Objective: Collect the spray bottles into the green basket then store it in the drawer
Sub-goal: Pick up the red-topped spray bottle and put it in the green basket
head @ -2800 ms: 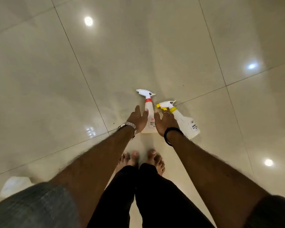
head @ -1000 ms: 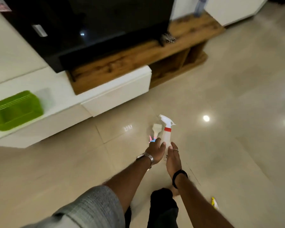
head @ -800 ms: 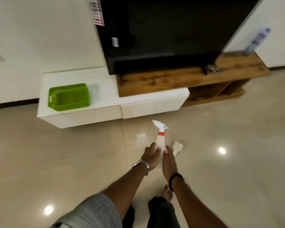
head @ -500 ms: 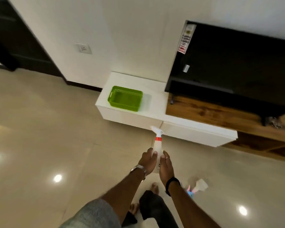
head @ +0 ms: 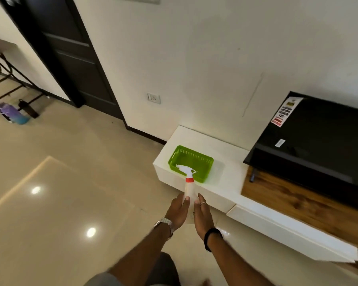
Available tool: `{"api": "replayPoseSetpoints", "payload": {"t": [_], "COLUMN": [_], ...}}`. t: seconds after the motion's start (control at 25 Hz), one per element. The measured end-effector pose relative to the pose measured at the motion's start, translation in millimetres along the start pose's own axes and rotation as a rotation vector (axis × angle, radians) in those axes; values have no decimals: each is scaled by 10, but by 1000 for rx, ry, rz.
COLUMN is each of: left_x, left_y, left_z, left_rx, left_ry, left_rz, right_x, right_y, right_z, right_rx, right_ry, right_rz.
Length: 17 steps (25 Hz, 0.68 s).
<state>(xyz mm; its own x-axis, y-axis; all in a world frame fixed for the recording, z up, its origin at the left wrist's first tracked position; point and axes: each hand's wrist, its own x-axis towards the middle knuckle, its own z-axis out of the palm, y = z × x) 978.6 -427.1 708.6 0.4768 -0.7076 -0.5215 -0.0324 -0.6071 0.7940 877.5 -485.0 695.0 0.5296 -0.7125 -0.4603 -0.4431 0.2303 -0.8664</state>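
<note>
Left hand (head: 179, 211) & right hand (head: 203, 215) are pressing the red-collared spray bottle (head: 189, 187) between flat palms, nearing the green basket (head: 191, 163), which is sitting empty on the white cabinet (head: 225, 182). Nothing's collected yet; drawer storage is pending.

A cream wall (head: 194, 58) carries a white socket (head: 153, 98) beside a dark door (head: 70, 54). Glossy beige floor tiles (head: 60, 193) mirror ceiling lights. A low white cabinet (head: 232, 182) against the wall adjoins a wooden shelf (head: 298, 205) under a black TV (head: 318, 145); two bottles (head: 15, 114) stand far left beneath a metal-legged table (head: 0, 58).
</note>
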Motion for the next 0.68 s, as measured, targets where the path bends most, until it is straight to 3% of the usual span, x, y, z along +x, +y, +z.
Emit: {"api": "replayPoseSetpoints", "payload": {"t": [0.2,0.48,0.68], "left_x": [882,2128,2872], "left_y": [317,313,214], "left_z": [-530,-1123,-1301], "left_rx": [64,228,319], "left_ry": [-97,-220,-271], "left_rz": [113,106,183], "right_x": [939,2015,2718], "right_y": [-339,-734,-655], "right_z": [99,369,360], "right_rx": [-108,-219,-349], "right_ry": [-21,-66,-113], "right_rz": [-19,3,33]}}
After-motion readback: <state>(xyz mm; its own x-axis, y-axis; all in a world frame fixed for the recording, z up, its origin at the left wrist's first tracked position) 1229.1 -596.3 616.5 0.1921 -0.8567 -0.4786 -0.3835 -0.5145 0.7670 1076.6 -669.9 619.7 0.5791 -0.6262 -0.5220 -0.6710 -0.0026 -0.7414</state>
